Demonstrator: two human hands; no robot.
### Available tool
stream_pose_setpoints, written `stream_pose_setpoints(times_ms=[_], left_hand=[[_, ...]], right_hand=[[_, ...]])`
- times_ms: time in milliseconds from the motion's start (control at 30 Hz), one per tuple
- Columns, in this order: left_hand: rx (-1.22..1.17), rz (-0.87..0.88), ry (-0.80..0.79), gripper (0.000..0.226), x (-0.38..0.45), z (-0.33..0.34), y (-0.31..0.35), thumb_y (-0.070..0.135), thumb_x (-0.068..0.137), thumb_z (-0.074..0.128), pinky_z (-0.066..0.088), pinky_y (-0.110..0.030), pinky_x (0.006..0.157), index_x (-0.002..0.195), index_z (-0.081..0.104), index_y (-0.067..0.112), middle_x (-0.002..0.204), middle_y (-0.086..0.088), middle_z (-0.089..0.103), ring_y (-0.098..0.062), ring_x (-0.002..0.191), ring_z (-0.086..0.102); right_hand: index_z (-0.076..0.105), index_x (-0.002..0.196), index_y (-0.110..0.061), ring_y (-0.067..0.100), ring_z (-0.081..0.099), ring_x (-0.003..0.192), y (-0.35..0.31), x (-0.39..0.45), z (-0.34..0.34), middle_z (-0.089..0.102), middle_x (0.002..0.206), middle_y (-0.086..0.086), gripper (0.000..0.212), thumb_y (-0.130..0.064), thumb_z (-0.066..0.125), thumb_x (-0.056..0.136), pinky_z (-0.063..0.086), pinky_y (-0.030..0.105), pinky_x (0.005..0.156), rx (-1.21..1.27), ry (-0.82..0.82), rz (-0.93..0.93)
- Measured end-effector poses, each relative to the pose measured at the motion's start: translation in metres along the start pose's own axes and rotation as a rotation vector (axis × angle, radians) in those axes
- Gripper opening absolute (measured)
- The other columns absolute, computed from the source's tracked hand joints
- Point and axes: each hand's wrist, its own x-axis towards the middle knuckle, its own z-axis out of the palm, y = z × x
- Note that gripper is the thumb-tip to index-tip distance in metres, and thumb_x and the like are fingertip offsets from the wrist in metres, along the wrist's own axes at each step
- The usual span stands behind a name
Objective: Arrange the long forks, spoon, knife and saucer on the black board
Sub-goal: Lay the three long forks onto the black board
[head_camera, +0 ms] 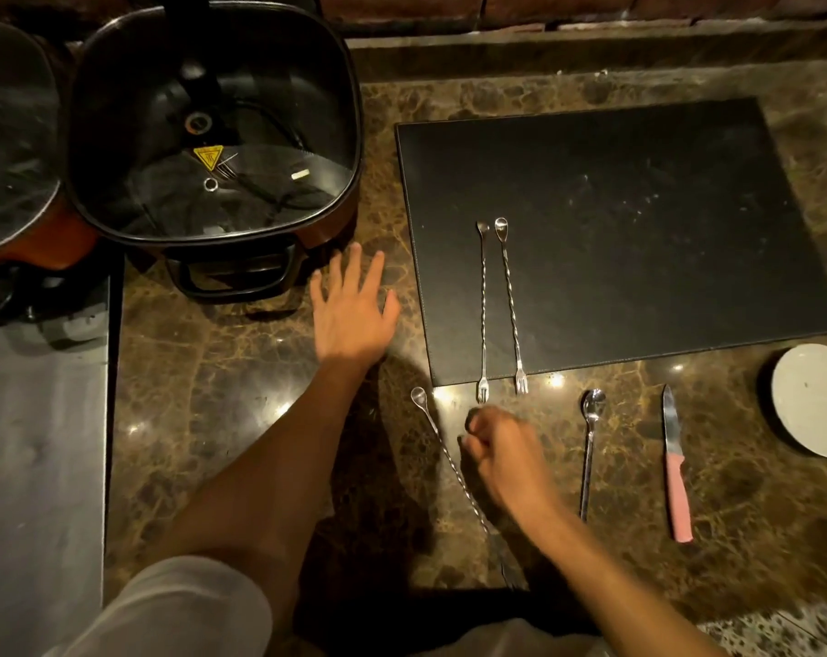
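Two glass-lidded cookers sit far left on the marble counter: the square electric pot holds a coiled black cord under its lid, the other is cut off by the edge. The black board carries two long forks, tines overhanging its near edge. The saucer lies empty, right of the board. Third fork, spoon and pink-handled knife lie on marble. My left hand rests flat, fingers spread, holding nothing. My right hand is blurred, curled loosely above the third fork; whether it grips I cannot tell.
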Motion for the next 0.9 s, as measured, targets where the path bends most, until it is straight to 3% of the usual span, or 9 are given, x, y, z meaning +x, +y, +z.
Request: stream_pose_setpoints(times_ms=[233, 433, 533, 667, 767, 900], left_hand=[[0.004, 0.012, 0.018, 0.062, -0.001, 0.000, 0.000, 0.047, 0.099, 0.033, 0.018, -0.057, 0.123, 0.157, 0.036, 0.026, 0.167, -0.009, 0.030, -0.034, 0.152, 0.028], [0.007, 0.017, 0.027, 0.061, -0.001, 0.002, -0.002, 0.047, 0.100, 0.033, 0.019, -0.058, 0.123, 0.157, 0.036, 0.026, 0.166, -0.010, 0.031, -0.034, 0.152, 0.028], [0.010, 0.018, 0.023, 0.061, 0.000, 0.003, -0.002, 0.047, 0.100, 0.033, 0.019, -0.058, 0.123, 0.157, 0.036, 0.026, 0.166, -0.010, 0.031, -0.034, 0.152, 0.027], [0.004, 0.017, 0.029, 0.061, 0.000, 0.004, -0.002, 0.047, 0.099, 0.034, 0.018, -0.058, 0.123, 0.157, 0.036, 0.026, 0.166, -0.009, 0.031, -0.034, 0.152, 0.028], [-0.004, 0.014, 0.027, 0.061, 0.001, 0.005, -0.002, 0.047, 0.099, 0.034, 0.017, -0.057, 0.123, 0.157, 0.036, 0.027, 0.167, -0.009, 0.030, -0.033, 0.152, 0.027], [-0.020, 0.007, 0.029, 0.061, 0.001, 0.007, -0.002, 0.048, 0.099, 0.033, 0.014, -0.056, 0.123, 0.157, 0.035, 0.028, 0.167, -0.007, 0.029, -0.032, 0.153, 0.026]], right_hand=[[0.041, 0.082, -0.022, 0.023, 0.054, 0.074, 0.012, -0.045, 0.011, 0.054, 0.084, -0.002, 0.022, -0.027, 0.062, 0.085, 0.045, 0.035, 0.064, -0.178, -0.095, -0.028], [0.034, 0.080, -0.025, 0.023, 0.057, 0.078, 0.006, -0.044, 0.013, 0.057, 0.087, 0.000, 0.024, -0.008, 0.051, 0.080, 0.038, 0.031, 0.062, -0.281, -0.137, -0.060], [0.039, 0.082, -0.023, 0.024, 0.058, 0.080, 0.006, -0.044, 0.012, 0.058, 0.088, 0.002, 0.019, -0.007, 0.050, 0.080, 0.035, 0.030, 0.063, -0.302, -0.160, -0.077], [0.047, 0.077, -0.022, 0.016, 0.053, 0.073, 0.005, -0.041, 0.006, 0.053, 0.078, -0.004, 0.014, -0.009, 0.043, 0.080, 0.039, 0.038, 0.059, -0.166, -0.138, -0.037], [0.049, 0.076, -0.019, 0.009, 0.048, 0.065, 0.000, -0.025, 0.002, 0.051, 0.071, -0.007, 0.010, -0.015, 0.045, 0.085, 0.042, 0.036, 0.058, -0.034, -0.049, -0.008], [0.056, 0.080, -0.017, 0.013, 0.059, 0.071, -0.017, 0.023, -0.008, 0.060, 0.075, -0.003, 0.012, -0.008, 0.053, 0.087, 0.051, 0.034, 0.063, 0.043, 0.049, -0.017]])
